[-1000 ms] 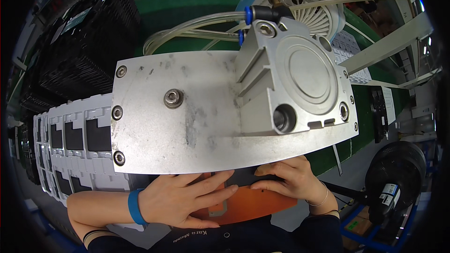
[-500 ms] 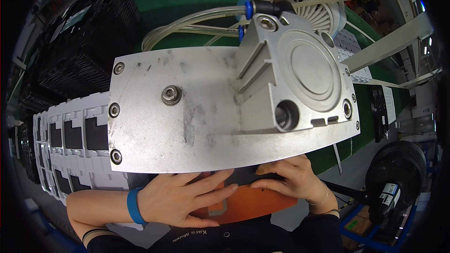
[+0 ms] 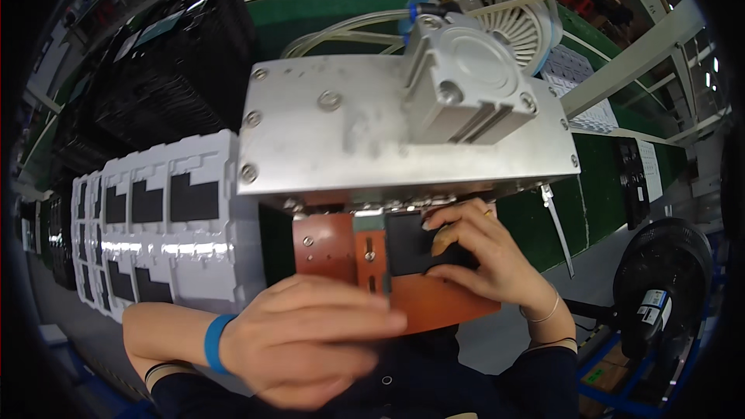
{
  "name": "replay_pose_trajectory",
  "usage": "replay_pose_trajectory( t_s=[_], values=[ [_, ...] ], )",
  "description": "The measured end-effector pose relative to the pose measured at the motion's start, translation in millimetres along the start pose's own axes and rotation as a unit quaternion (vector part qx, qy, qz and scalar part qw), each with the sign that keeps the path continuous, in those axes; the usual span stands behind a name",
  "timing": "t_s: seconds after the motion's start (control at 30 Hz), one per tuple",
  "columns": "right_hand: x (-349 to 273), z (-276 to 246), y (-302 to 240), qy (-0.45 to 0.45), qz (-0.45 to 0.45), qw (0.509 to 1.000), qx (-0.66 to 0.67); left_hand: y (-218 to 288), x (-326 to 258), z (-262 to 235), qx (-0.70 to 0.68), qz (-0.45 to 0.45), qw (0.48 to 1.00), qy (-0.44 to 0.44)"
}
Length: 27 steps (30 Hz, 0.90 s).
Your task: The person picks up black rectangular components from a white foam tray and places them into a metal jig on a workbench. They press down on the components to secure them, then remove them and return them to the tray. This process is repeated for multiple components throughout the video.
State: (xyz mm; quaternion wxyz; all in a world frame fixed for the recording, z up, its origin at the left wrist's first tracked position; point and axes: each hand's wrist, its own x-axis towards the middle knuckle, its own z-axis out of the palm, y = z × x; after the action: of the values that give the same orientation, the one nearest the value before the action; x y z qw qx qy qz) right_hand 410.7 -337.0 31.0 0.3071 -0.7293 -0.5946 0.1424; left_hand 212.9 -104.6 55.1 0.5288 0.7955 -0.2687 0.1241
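Note:
A black flat rectangular piece [image 3: 407, 244] lies on the orange-brown base plate [image 3: 442, 306] of a fixture, in front of a metal press housing [image 3: 326, 143]. My right hand [image 3: 497, 252] is closed at the right part of the black piece, fingers bent over it and thumb at its near edge; a yellowish cover shows on a fingertip. Blurred by motion, my left hand [image 3: 303, 334] hovers at the near left of the plate with its fingers stretched out, holding nothing visible. Between the hands stands a slotted orange guide block [image 3: 370, 256] with a screw.
An air cylinder [image 3: 469, 70] with clear hoses tops the housing. White trays [image 3: 202, 244] holding black flat pieces are stacked at left, behind them black trays [image 3: 167, 70]. A white fan [image 3: 504, 15] is at the back, a black fan [image 3: 660, 271] at right.
My left hand has come off the guide block area toward me. The view has shifted, so the housing sits higher and more of the fixture shows. My right hand stays at the black piece.

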Motion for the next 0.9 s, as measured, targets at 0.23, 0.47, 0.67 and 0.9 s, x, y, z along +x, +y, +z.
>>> replay_pose_trajectory(
  t_s=[0.23,0.47,0.67,0.9],
  values=[
    [-15.6,1.8,-23.8,0.080,0.079,0.993,0.036,77.5,-28.4,-0.9,-0.176,0.110,0.962,0.179],
    [10.9,7.4,-84.9,0.008,0.044,0.985,0.165,103.2,-61.8,41.4,-0.158,0.202,0.911,0.325],
    [115.6,103.5,-123.6,-0.114,-0.035,0.946,0.300,130.9,-96.0,44.2,-0.184,0.182,0.932,0.252],
    [154.8,169.6,-143.6,-0.181,0.070,0.946,0.261,140.0,-126.2,46.4,-0.155,0.218,0.933,0.241]
  ],
)
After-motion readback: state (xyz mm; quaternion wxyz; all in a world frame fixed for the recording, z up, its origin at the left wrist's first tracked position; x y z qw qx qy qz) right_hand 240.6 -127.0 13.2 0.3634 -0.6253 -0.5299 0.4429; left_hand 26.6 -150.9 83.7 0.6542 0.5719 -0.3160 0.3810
